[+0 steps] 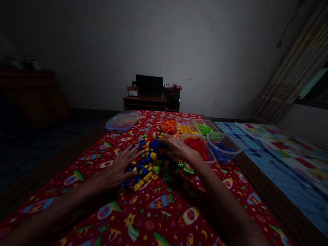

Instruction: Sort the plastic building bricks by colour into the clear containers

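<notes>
tubs (233, 155) stand right of loose bricks (147, 169); lids (120, 123) beyond

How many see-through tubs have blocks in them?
5: orange-block tub, back left; yellow-block tub beside it; green-block tub, back right; red-block tub, front; blue-block tub, front right. More may be hidden.

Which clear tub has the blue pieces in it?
The round tub at the far right, with blue pieces inside. The other four tubs look rectangular and hold orange pieces, yellow pieces, green pieces and red pieces.
</notes>
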A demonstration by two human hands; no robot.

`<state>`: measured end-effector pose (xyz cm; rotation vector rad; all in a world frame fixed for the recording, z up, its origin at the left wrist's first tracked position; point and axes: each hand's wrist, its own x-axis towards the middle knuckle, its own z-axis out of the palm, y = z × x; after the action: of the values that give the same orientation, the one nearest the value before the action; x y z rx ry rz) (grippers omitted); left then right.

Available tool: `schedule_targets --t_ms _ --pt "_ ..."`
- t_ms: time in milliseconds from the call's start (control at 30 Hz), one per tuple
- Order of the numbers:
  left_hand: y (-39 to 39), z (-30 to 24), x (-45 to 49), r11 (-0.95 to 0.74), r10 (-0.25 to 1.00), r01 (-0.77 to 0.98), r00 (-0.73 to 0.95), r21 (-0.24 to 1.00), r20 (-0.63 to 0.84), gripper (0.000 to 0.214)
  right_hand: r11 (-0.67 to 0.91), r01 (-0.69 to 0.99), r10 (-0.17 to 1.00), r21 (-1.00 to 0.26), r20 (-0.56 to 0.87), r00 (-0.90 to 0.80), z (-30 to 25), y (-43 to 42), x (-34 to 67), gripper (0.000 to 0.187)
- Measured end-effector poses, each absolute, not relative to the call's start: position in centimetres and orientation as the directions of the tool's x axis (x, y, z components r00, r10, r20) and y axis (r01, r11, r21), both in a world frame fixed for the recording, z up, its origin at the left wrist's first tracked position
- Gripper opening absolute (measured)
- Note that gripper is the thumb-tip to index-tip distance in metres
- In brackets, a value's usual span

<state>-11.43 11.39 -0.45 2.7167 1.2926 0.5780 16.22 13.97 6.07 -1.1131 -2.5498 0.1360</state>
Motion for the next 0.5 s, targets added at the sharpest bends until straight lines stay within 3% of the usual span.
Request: schedule_targets --t_ms 100,233,500 --pt "8.8 -2.9 -12.0 -0.667 0.738 0.725 0.613 0.17 0.281 0.082 0.724 0.665 0.689 -0.184 0.243 -0.682 4.7 14.2 15.0 0.04" --pt "8.8 -3.8 -10.1 -0.639 0.753 0.755 0.575 0.147 0.319 0.065 0.661 0.724 0.75 -0.198 0.206 -0.628 5.1 14.2 15.1 0.022" --pt "16.1 0.3 -6.1 -0.655 0.707 0.717 0.468 0.24 0.53 0.046 0.557 0.799 0.823 -0.227 0.284 -0.493 6.6 14.7 16.4 0.02"
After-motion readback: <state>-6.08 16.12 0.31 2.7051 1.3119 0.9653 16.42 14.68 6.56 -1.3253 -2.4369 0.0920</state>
